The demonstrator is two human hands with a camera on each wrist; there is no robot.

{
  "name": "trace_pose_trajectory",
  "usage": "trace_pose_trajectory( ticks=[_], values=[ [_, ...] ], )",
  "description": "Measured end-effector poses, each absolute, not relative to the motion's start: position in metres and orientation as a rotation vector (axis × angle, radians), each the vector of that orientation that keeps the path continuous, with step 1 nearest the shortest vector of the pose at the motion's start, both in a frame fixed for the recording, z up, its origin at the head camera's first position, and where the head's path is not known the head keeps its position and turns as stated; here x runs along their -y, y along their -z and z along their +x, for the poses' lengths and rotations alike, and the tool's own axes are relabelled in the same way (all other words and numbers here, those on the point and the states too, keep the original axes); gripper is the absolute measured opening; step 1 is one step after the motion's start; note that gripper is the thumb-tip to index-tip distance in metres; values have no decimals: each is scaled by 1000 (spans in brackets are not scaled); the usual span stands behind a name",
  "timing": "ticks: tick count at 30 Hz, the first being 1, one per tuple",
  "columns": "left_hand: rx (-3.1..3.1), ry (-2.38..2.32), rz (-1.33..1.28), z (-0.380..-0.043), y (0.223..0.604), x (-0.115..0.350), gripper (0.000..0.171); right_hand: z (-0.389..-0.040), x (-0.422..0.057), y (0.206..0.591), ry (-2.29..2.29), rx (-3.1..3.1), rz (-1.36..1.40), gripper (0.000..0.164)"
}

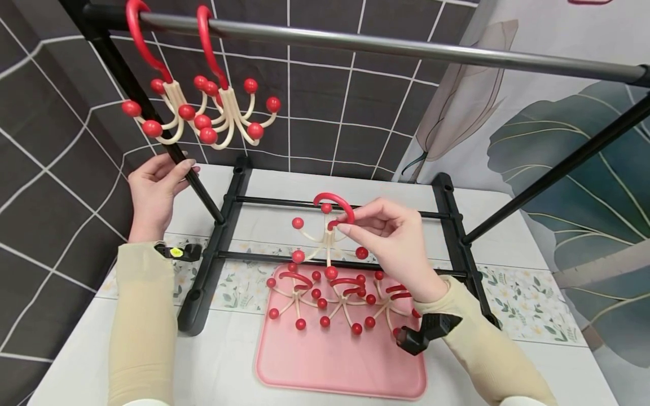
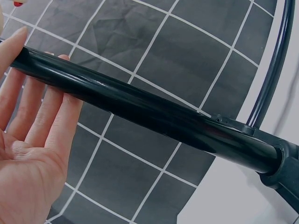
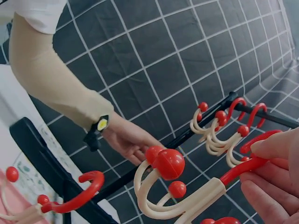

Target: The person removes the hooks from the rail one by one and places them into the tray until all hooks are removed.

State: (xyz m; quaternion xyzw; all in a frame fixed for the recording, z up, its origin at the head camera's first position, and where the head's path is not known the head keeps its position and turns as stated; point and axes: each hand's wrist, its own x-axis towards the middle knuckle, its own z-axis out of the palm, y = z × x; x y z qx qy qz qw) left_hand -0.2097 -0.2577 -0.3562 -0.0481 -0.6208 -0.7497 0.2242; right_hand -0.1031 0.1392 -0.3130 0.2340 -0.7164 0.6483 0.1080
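Note:
My right hand (image 1: 401,242) pinches the red hook end of a cream multi-arm hanger (image 1: 329,239) with red ball tips, held in the air above the tray. In the right wrist view the same hanger (image 3: 187,200) shows close up, its red neck between thumb and fingers. My left hand (image 1: 157,192) holds the rack's black slanted post (image 2: 131,102), thumb on one side and fingers behind it. Two like hangers, one at the far left (image 1: 175,107) and one beside it (image 1: 231,113), hang by their red hooks from the rack's metal bar (image 1: 325,38).
On the pink tray (image 1: 340,361) lie several more hangers (image 1: 345,301) along its far side. The rack's black base (image 1: 203,282) stands on the white table, around the tray's far end. Behind are a dark tiled-pattern cloth (image 1: 325,101) and a leaf-print curtain (image 1: 584,146).

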Motion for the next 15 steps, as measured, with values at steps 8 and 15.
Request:
trace_pose_trajectory(
  ticks=[8, 15],
  values=[
    [1721, 2060, -136, -210, 356, 258, 36, -92, -143, 328, -2009, 2116, 650, 19],
    [1725, 2056, -128, -210, 357, 258, 33, -79, -143, 335, -2120, 2060, 687, 21]
  ],
)
